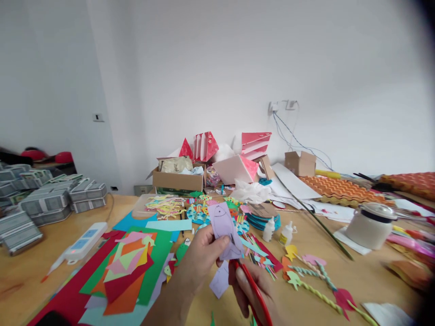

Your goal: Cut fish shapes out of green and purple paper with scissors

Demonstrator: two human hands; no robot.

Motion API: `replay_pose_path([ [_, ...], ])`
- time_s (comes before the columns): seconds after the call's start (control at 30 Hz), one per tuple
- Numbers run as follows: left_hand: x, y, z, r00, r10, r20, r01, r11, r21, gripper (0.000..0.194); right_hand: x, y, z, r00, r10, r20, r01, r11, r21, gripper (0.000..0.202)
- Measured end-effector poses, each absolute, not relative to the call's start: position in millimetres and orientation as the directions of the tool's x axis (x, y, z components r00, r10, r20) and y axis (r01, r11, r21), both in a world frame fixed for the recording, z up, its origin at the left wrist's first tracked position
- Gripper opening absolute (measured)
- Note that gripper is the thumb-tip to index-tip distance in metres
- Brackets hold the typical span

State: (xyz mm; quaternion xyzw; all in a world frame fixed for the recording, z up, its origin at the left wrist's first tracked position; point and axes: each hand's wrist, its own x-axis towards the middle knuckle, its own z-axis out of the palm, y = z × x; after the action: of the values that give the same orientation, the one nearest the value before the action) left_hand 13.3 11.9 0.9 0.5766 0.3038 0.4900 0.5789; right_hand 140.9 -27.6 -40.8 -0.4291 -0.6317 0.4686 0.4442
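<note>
My left hand (205,249) pinches a strip of purple paper (222,222) with a fish outline drawn on it in dark line. Red-handled scissors (254,290) are in my right hand (251,285), their blades up against the strip's lower end. How far the blades are apart is hidden behind the paper and fingers. Below the hands, a second purple paper piece (220,278) with drawn lines lies on the table. Left of my left wrist are a green paper fish (182,250) and other small cut shapes, partly covered by the arm.
Coloured paper sheets (129,271) are piled at left, beside a white glue gun (84,242). Glue bottles (286,233), braided paper strips (319,294) and a lidded white mug (369,226) stand or lie at right. A cardboard box (178,180) sits at the back.
</note>
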Motion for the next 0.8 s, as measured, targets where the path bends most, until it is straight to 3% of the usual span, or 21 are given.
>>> replay_pose_path([
  [0.43,18.7,7.1,3.6,0.26,0.949,0.178,-0.255,-0.11,0.961,0.014,137.9,-22.0,-40.8,-0.29,0.944,0.158,0.051,0.18,-0.982,0.049],
  [0.63,24.1,4.4,0.9,0.239,0.956,0.171,-0.335,-0.084,0.938,0.012,133.0,-25.5,-41.7,-0.2,0.946,0.257,-0.04,0.254,-0.966,0.042],
  [0.8,26.5,4.6,2.1,0.231,0.958,0.167,-0.367,-0.073,0.927,0.013,131.9,-25.1,-45.7,-0.175,0.951,0.256,-0.038,0.253,-0.967,0.041],
])
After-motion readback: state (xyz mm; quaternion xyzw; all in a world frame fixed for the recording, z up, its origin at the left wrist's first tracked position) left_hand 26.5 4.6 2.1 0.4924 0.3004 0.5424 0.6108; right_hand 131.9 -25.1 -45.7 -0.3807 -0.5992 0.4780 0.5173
